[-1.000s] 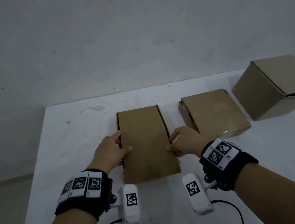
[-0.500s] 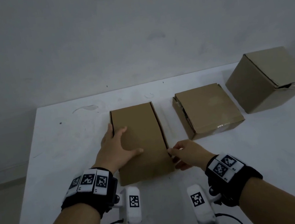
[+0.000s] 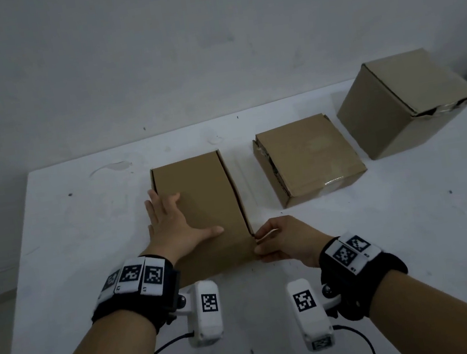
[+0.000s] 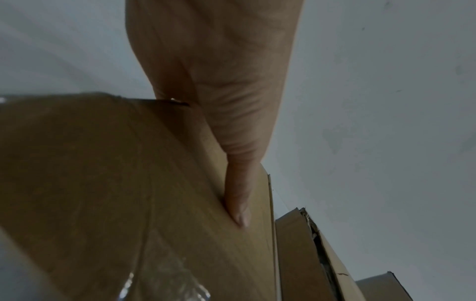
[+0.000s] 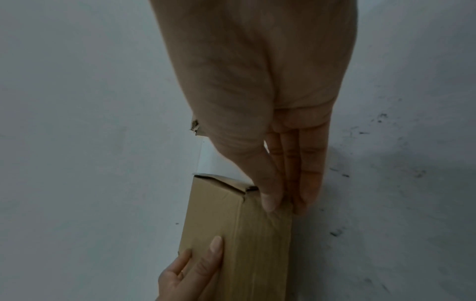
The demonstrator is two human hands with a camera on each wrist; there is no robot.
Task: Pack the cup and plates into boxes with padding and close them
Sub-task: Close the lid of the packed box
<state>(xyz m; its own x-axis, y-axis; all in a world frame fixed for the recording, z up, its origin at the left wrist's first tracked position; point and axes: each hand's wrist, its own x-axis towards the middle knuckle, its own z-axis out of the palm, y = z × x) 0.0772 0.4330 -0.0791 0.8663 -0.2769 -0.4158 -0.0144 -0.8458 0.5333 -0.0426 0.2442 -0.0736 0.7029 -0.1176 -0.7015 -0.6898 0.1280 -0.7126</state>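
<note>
A shut brown cardboard box lies lengthwise in the middle of the white table. My left hand lies flat on its lid, fingers spread and thumb stretched across the top; in the left wrist view the thumb presses the cardboard. My right hand is at the box's near right corner. In the right wrist view it pinches the side flap of the box between thumb and straight fingers. No cup, plate or padding shows.
A second flat box sits just right of the first, its left end ragged. A taller box stands at the back right by the wall. The table's left edge is close to the left hand.
My left hand left the box's left side and now lies flat on the lid. My right hand slid along the right side to the near corner.
</note>
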